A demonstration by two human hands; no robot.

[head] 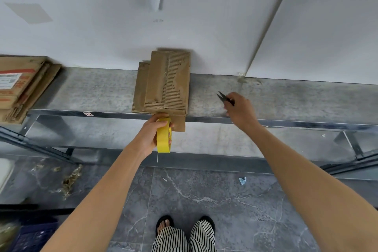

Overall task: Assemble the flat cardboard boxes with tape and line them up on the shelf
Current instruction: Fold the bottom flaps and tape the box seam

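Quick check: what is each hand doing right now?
Left hand: grips the yellow tape roll.
Right hand: pinches small black snips.

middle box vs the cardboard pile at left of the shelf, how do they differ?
The middle box is plain, with torn corrugated patches and tape; the left pile carries red print and a white label. The middle box is at the left hand, which holds the tape roll; the left pile is untouched. Both are brown cardboard on the same shelf.
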